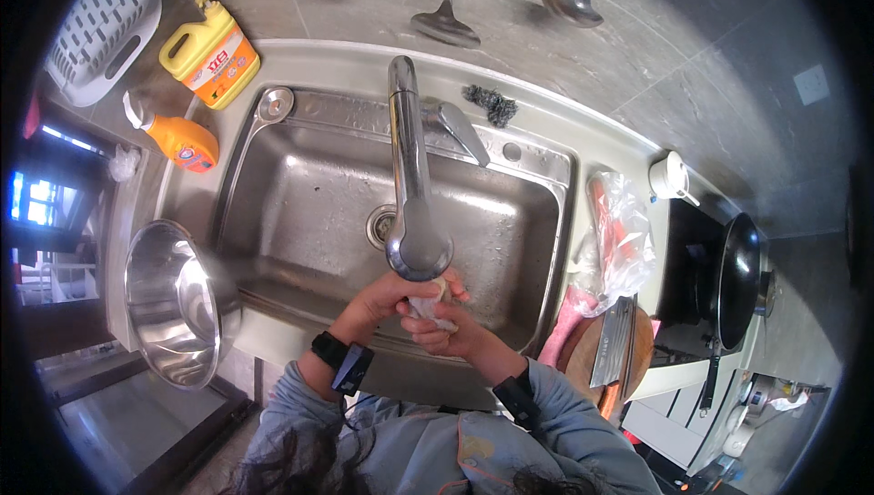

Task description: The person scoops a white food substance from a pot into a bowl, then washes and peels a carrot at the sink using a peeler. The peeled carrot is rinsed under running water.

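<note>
Both hands are close together over the near edge of the steel sink point(307, 222), just below the spout of the chrome faucet point(410, 154). My left hand point(386, 297) grips a crumpled white cloth point(427, 307) from its left side. From the other side my right hand point(444, 331) has its fingers wrapped around the lower part of the same cloth. The spout hides part of the fingers. Whether water is running cannot be seen.
A steel bowl point(181, 304) stands left of the sink. Behind it are an orange spray bottle point(181, 143) and a yellow detergent jug point(212, 58). At right lie plastic bags point(618, 236) and a cleaver point(612, 341) on a round wooden board point(580, 348), near a black wok point(739, 280).
</note>
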`<action>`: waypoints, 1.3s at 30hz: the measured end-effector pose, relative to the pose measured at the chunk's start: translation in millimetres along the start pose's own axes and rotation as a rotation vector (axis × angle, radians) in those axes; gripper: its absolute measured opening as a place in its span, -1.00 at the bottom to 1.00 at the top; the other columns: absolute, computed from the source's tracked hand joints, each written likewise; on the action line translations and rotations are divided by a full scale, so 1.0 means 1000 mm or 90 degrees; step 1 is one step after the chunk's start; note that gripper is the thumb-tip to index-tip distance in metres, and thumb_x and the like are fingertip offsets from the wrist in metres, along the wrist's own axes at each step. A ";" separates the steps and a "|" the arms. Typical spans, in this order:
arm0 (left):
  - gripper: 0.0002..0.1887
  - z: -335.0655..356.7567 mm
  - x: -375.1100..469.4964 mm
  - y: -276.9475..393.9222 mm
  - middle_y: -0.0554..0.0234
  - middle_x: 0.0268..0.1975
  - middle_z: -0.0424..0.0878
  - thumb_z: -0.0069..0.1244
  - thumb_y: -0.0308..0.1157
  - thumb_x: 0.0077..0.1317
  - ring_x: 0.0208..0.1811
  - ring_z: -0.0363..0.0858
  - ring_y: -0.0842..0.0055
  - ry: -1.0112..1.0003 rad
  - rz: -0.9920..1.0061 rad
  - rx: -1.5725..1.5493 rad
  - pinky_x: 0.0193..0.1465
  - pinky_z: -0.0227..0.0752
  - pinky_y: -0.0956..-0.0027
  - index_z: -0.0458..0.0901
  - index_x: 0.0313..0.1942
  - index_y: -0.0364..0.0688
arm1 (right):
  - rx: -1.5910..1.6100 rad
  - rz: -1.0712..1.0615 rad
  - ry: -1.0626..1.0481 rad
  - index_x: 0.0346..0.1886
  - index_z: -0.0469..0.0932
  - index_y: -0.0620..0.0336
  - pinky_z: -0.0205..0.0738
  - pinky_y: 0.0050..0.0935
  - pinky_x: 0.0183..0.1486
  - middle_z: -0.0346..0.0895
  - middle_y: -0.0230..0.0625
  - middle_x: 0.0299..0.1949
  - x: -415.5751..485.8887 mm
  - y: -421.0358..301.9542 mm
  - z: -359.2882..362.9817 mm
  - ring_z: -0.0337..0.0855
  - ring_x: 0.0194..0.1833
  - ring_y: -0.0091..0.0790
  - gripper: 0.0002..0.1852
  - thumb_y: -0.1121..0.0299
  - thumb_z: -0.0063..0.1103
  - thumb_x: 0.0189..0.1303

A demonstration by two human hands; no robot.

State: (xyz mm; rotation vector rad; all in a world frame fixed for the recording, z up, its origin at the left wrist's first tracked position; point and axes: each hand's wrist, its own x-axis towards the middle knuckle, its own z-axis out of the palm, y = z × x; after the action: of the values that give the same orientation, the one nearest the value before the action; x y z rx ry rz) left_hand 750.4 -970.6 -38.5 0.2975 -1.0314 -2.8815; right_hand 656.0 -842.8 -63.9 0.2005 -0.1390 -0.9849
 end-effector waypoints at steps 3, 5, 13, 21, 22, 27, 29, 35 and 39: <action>-0.71 0.005 0.002 0.006 0.21 -0.33 0.60 0.08 -0.26 0.23 -0.26 0.57 0.52 0.055 -0.033 0.068 -0.11 0.45 0.41 0.60 -0.15 -0.28 | -0.130 -0.007 0.150 -0.03 0.37 0.12 -0.07 -0.78 -0.68 0.19 -0.57 -0.53 -0.005 -0.004 0.015 0.14 -0.63 -0.75 -0.68 0.21 0.18 0.26; -0.76 0.009 0.005 0.010 0.31 -0.42 0.58 0.05 -0.28 0.29 -0.35 0.54 0.60 0.096 -0.041 0.107 -0.19 0.45 0.48 0.62 -0.18 -0.27 | -0.236 -0.025 0.293 -0.05 0.39 0.09 -0.10 -0.75 -0.68 0.20 -0.58 -0.56 -0.004 -0.007 0.023 0.14 -0.64 -0.75 -0.70 0.25 0.21 0.23; -0.72 0.003 0.021 -0.019 0.46 -0.54 0.46 -0.16 -0.25 0.46 -0.51 0.36 0.74 0.230 -0.005 0.305 -0.44 0.27 0.65 0.60 -0.12 -0.25 | -0.747 -0.087 0.639 -0.23 0.46 0.05 0.10 -0.60 -0.65 0.32 -0.50 -0.61 0.006 -0.014 -0.012 0.35 -0.60 -0.61 -0.90 0.38 0.12 0.20; -0.73 -0.041 0.037 -0.094 0.50 -0.67 0.27 -0.24 -0.30 0.47 -0.70 0.19 0.73 0.472 -0.027 0.141 -0.62 0.13 0.57 0.53 -0.08 -0.27 | -1.400 -0.051 0.736 -0.27 0.59 0.20 0.55 -0.03 -0.23 0.62 0.05 -0.37 -0.001 -0.020 -0.100 0.67 -0.26 0.04 -0.66 0.10 0.16 0.11; -0.74 -0.046 0.039 -0.103 0.49 -0.68 0.26 -0.24 -0.31 0.46 -0.72 0.17 0.72 0.499 -0.036 0.093 -0.63 0.12 0.56 0.52 -0.07 -0.27 | -1.415 -0.026 0.760 -0.30 0.60 0.20 0.55 -0.01 -0.23 0.62 0.06 -0.38 -0.004 -0.021 -0.104 0.67 -0.28 0.05 -0.67 0.09 0.15 0.12; -0.72 -0.077 0.043 -0.138 0.44 -0.66 0.28 -0.21 -0.29 0.43 -0.68 0.20 0.67 0.571 -0.098 0.008 -0.61 0.16 0.51 0.48 -0.02 -0.29 | -1.426 0.148 0.814 -0.21 0.57 0.15 0.52 0.02 -0.23 0.63 -0.02 -0.35 -0.015 -0.021 -0.099 0.65 -0.28 0.08 -0.69 0.15 -0.01 0.18; -0.71 -0.081 0.047 -0.148 0.41 -0.61 0.34 -0.18 -0.27 0.42 -0.63 0.26 0.63 0.597 -0.101 0.010 -0.55 0.22 0.47 0.48 -0.02 -0.27 | -1.410 0.159 0.868 -0.20 0.58 0.14 0.53 0.01 -0.22 0.64 -0.05 -0.35 -0.017 -0.020 -0.093 0.66 -0.27 0.09 -0.65 0.09 0.00 0.17; -0.61 -0.044 0.041 -0.118 0.31 -0.26 0.56 0.00 -0.19 0.35 -0.26 0.52 0.58 0.499 -0.079 0.213 -0.21 0.43 0.43 0.45 0.09 -0.21 | -1.383 -0.152 0.848 0.05 0.45 0.25 0.59 -0.13 -0.29 0.60 -0.06 -0.15 -0.033 -0.030 -0.055 0.69 -0.20 -0.10 -0.38 -0.05 0.26 0.08; -0.50 -0.014 -0.001 -0.044 0.24 -0.04 0.57 0.07 -0.21 0.30 -0.05 0.53 0.56 0.299 -0.119 0.248 -0.04 0.43 0.44 0.38 0.18 -0.21 | -0.899 0.062 0.603 0.13 0.38 0.27 0.56 -0.36 -0.17 0.54 -0.16 -0.08 -0.054 -0.047 0.003 0.64 -0.14 -0.28 -0.37 -0.01 0.25 0.15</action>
State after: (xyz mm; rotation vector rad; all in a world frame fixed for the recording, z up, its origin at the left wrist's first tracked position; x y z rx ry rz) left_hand 754.2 -944.8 -76.7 1.0822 -1.5064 -2.5249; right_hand 587.5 -823.1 -73.1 -0.6444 1.3723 -0.6155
